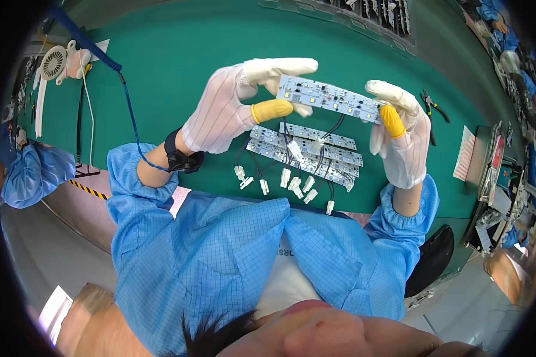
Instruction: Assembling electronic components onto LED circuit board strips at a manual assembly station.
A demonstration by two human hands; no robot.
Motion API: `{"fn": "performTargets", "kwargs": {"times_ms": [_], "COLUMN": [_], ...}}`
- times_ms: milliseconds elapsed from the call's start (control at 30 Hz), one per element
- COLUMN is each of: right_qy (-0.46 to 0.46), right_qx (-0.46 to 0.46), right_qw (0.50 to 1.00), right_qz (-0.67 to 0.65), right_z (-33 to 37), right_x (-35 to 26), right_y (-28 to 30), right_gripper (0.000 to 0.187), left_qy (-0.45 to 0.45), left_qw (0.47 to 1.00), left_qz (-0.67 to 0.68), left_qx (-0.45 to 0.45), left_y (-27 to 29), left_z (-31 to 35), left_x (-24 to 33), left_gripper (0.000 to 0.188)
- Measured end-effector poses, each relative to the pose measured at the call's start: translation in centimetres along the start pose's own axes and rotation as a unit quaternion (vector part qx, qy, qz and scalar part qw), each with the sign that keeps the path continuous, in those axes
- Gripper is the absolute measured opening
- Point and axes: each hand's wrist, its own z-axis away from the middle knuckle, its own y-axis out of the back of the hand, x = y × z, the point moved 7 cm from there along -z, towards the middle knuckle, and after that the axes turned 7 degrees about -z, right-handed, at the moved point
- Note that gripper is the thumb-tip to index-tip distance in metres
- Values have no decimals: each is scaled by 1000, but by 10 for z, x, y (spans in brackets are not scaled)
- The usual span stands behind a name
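Observation:
A long white LED circuit board point(329, 99) is held up above the table, its component side in view, tilted down toward the right. My left hand point(225, 107), in a striped white glove with a yellow thumb cot, is closed on its left end; the index finger stretches along above the edge. My right hand point(404, 134), gloved alike, pinches the right end between thumb and fingers. Below lies a fanned stack of similar boards point(268, 141), with dark wires and several white connectors point(286, 177) spread toward me. A dark wire hangs from the held board.
The work surface is a green mat point(178, 53). A blue coiled cord point(127, 101) runs to my left wrist strap point(178, 153). Pliers point(433, 110) lie at the right, a small fan point(56, 63) stands far left, and a clear tray point(369, 30) of boards sits at the back.

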Motion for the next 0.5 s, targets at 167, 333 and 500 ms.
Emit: {"fn": "performTargets", "kwargs": {"times_ms": [167,333,500], "right_qy": [13,88,58], "right_qx": [-37,-87,-20], "right_qw": [997,986,997], "right_qz": [-65,-110,-51], "right_z": [-1,2,5], "right_x": [1,-9,-8], "right_y": [1,1,4], "right_gripper": [59,46,53], "left_qy": [-3,-158,-168], "left_qw": [985,946,948], "left_qz": [-157,-227,-200], "left_qx": [65,167,180], "left_y": [12,21,22], "left_z": [3,7,7], "left_x": [2,15,16], "left_gripper": [55,46,47]}}
